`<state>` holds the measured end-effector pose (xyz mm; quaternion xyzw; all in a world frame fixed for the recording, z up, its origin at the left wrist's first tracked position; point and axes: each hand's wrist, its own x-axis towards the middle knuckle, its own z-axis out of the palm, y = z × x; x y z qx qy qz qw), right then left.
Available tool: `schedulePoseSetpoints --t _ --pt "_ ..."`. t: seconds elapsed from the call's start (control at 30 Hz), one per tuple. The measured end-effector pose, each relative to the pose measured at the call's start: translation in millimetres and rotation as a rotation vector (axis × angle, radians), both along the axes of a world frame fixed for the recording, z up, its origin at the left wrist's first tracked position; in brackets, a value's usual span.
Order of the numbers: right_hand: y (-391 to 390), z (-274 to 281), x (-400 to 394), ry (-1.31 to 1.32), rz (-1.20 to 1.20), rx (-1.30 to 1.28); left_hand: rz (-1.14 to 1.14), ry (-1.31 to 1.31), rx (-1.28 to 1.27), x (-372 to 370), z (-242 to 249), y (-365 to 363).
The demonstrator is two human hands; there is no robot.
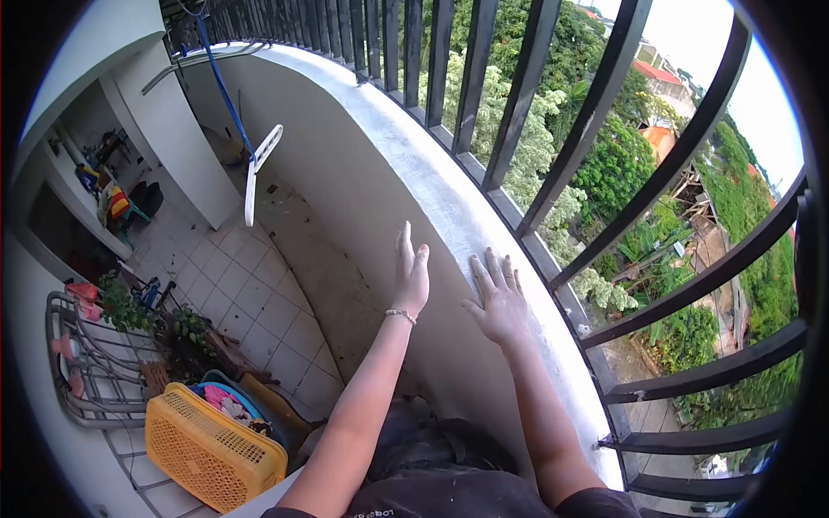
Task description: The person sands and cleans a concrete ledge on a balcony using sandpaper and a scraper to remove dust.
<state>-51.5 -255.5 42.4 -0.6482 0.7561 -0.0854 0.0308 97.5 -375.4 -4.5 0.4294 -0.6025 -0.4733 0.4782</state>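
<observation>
My left hand [412, 272] is raised beside the inner face of the balcony wall, fingers extended and holding nothing; a beaded bracelet [401, 317] circles its wrist. Palm down on the white wall ledge [449, 216] rests my right hand [501, 302], with its fingers spread and a ring on one of them. Black metal railing bars [596, 129] rise from the ledge just beyond the right hand. Neither hand grips anything.
A white hanger-like piece [252, 186] dangles from a blue strap [220, 78]. At lower left are a yellow plastic basket [203, 449], a metal rack [78, 371] and potted plants [186, 328]. Tiled floor [250, 302] lies below. Trees [613, 164] and rooftops appear outside.
</observation>
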Motion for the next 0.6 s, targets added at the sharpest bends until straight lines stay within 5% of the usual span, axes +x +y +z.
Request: schedulePoseSetpoints --t 0.2,0.3,0.33,0.43,0.57,0.6 --pt "107.1 2.1 7.0 -0.263 0.08 -0.157 -0.162 -0.836 -0.611 -23.7 4.5 -42.0" --pt "144.8 16.5 14.6 -0.669 0.03 -0.208 -0.249 -1.167 -0.677 -59.3 -2.2 -23.7" --pt "154.9 13.3 17.7 -0.589 0.024 -0.346 -0.335 -1.302 -0.66 -67.7 25.8 2.9" --pt "183.6 22.0 26.0 -0.821 -0.106 -0.401 -0.739 -1.197 -0.831 -98.9 21.0 72.8" --pt "203.7 26.5 29.0 -0.55 -0.026 -0.646 -1.372 -0.75 -0.855 -102.3 22.1 95.9" --pt "209.6 27.4 28.8 -0.538 -0.03 -0.655 -1.229 -0.838 -0.961 -100.0 23.2 75.4"
